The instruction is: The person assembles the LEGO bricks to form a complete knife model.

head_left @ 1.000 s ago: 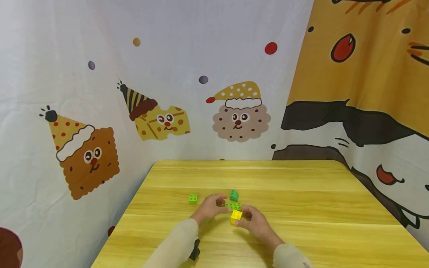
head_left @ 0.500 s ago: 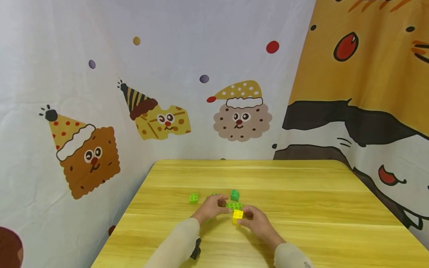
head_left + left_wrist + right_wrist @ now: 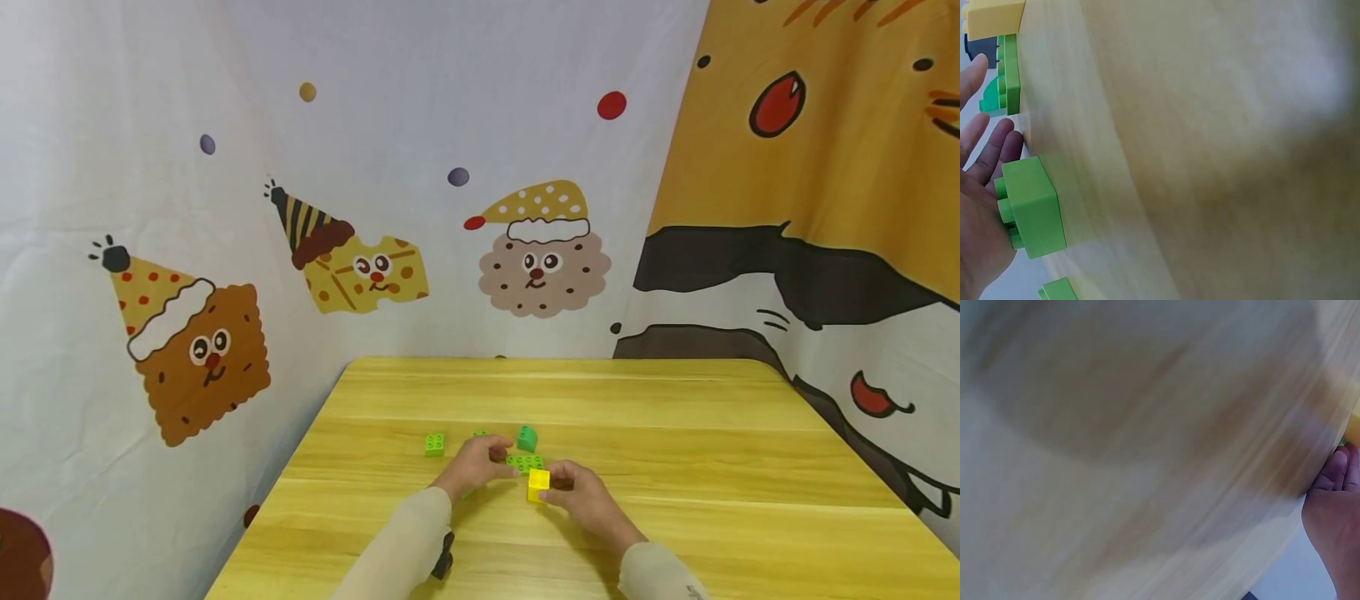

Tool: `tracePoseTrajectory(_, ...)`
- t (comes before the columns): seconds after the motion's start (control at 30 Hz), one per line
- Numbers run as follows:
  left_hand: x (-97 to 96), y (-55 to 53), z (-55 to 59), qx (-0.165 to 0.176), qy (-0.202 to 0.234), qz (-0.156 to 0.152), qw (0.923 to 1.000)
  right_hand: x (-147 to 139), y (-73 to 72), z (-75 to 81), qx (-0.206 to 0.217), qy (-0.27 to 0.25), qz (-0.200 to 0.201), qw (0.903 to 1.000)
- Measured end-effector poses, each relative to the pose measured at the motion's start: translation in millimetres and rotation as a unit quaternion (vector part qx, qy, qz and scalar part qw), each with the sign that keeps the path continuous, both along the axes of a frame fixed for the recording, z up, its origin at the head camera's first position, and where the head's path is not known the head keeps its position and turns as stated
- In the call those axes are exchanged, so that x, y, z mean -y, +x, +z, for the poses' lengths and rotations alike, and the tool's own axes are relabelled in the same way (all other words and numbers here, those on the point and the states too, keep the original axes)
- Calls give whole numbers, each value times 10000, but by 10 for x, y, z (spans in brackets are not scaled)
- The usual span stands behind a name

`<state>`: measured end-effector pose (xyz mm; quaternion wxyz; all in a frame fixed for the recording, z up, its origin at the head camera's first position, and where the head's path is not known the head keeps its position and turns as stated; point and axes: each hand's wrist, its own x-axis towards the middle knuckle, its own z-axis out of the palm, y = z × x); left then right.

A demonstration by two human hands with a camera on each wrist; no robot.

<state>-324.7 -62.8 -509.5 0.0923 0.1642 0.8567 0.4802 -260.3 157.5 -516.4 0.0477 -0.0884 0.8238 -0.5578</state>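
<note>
My right hand [image 3: 583, 493] pinches a yellow toy brick [image 3: 538, 486] between thumb and fingers. A long light-green brick [image 3: 524, 463] with studs lies just beyond the yellow one. My left hand [image 3: 478, 462] holds nothing; its fingers are loosely bent beside the long brick's left end. In the left wrist view, a light-green brick [image 3: 1035, 209] stands on the table in front of the left palm, mostly hidden by the hand in the head view. Only part of the right hand and a yellow corner show in the right wrist view.
A darker green curved brick [image 3: 527, 438] lies behind the long one. Further left sits a square light-green brick [image 3: 434, 445]; another green brick [image 3: 480, 433] peeks out behind the left hand. The wooden table [image 3: 675, 417] meets a cartoon-printed cloth [image 3: 420, 100] at the back.
The right hand has shifted slightly right with the yellow brick, which has turned a little to face straighter. The left hand keeps its place over the table.
</note>
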Motion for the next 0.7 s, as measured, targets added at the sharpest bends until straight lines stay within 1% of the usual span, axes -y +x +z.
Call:
tracePoseTrajectory(0.23, -30, -22, 3, -127, -289, -19, 9995, 0, -18, -26, 19, -76, -83, 9999)
tracePoseTrajectory(0.43, -57, -39, -22, -407, -661, -53, 9970, -4, -30, -49, 61, -126, -134, 9998)
tracePoseTrajectory(0.53, -71, -46, -44, -667, -936, -100, 9933, -8, -33, -54, 81, -113, -151, 9998)
tracePoseTrajectory(0.63, -87, -50, -60, -918, -1239, -115, 9880, -10, -37, -60, 96, -69, -190, 9997)
tracePoseTrajectory(0.7, -98, -51, -67, -1016, -1391, -106, 9850, -9, -38, -57, 102, -26, -233, 9997)
